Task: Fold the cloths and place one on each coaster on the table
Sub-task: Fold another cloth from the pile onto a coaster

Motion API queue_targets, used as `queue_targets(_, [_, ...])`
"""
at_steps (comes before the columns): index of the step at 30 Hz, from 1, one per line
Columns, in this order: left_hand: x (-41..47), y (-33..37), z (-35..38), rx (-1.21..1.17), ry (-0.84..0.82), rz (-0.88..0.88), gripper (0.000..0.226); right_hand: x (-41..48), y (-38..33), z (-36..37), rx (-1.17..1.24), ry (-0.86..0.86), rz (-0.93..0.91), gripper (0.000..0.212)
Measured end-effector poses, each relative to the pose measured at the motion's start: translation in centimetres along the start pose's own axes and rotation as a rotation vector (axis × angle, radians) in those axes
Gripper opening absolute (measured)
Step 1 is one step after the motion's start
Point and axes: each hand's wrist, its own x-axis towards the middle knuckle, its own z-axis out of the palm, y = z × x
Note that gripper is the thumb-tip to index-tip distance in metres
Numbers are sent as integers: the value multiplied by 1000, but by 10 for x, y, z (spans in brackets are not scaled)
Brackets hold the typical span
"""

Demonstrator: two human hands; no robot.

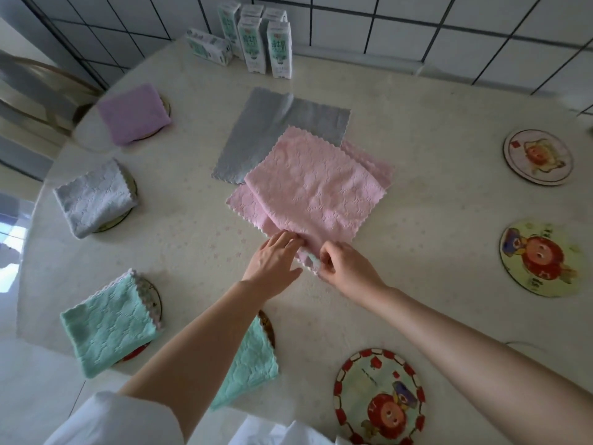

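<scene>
The pink cloth (314, 187) lay in the middle of the table (433, 117), doubled over on itself with the upper layer askew, so that strips of the lower layer showed at its left and far right edges. Its far part overlapped the grey cloth (272, 130), which was spread flat just beyond it. Both hands met at the pink cloth's near corner. The right hand (348, 268) had its fingers curled and pinched the scalloped edge of that corner between thumb and fingertips. The left hand (276, 258) lay just left of it at the same corner, its fingers fairly straight, the tips resting on the fabric and gripping nothing. Along the left side four folded cloths each sat on a coaster: a purple cloth (133, 114) farthest, a pale grey cloth (96, 197) nearer, a green cloth (109, 326) nearer again, and a second green cloth (250, 364) closest, partly hidden beneath the left forearm (192, 342). Of the covered coasters (158, 300) only slivers showed. Three more lay uncovered: the far right coaster (539, 157), the middle right coaster (542, 260) and the near coaster (380, 396), all well apart from the hands. At the far edge stood milk cartons (266, 43), close to the tiled wall (417, 33).
</scene>
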Motion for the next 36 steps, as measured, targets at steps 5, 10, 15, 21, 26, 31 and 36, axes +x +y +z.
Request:
queue_targets(5, [15, 7, -10, -79, 166, -32, 34, 11, -16, -31, 303, 114, 30, 20])
queue_targets(10, [38, 5, -23, -138, 290, -80, 18, 22, -27, -60, 334, 197, -22, 10])
queue_targets(15, [60, 9, -44, -137, 428, -68, 11, 23, -38, -82, 308, 187, -63, 17])
queue_targets(21, [76, 4, -77, -42, 522, -125, 12, 19, -51, -115, 316, 116, -67, 16])
queue_targets(26, [75, 0, -98, 14, 517, -151, 11, 7, -61, -141, 334, 55, -68, 20])
queue_targets(31, [71, 4, -122, -19, 553, -243, 7, -4, -51, -159, 30, 141, -86, 12])
queue_targets(36, [75, 27, -146, -123, 510, -256, 17, -13, -36, -175, -121, 430, 85, 10])
